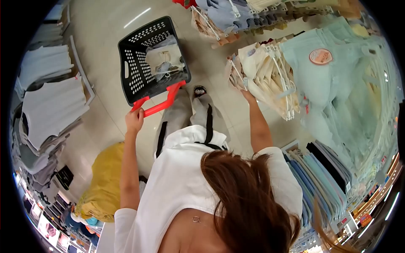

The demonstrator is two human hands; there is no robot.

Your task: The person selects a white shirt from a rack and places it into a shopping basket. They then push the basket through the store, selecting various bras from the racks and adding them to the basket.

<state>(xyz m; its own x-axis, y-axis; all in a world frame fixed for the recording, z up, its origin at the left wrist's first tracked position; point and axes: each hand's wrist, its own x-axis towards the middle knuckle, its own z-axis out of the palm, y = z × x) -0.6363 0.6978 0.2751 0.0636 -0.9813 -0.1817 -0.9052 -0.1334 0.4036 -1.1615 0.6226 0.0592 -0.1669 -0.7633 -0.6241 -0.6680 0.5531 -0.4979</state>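
My left hand (135, 120) is closed around the red handle (162, 105) of a black perforated shopping basket (131, 71). Inside the basket lie beige and grey garments (166, 59) with a clear hanger among them. On the other side, my right hand (249, 97) reaches forward to the lower edge of a pinkish-beige garment (236, 74) at the end of a hanging row. Its fingers are largely hidden at the cloth. Cream garments (255, 63) on white hangers follow beside it, then pale green ones (325, 80) with a round orange label.
White and grey tops (52, 109) hang on the left behind a metal rail (80, 67). Another rack with blue-grey garments (219, 14) stands ahead. Folded clothes (312, 177) hang low at my right. A person in a yellow top (103, 177) is close behind my left arm.
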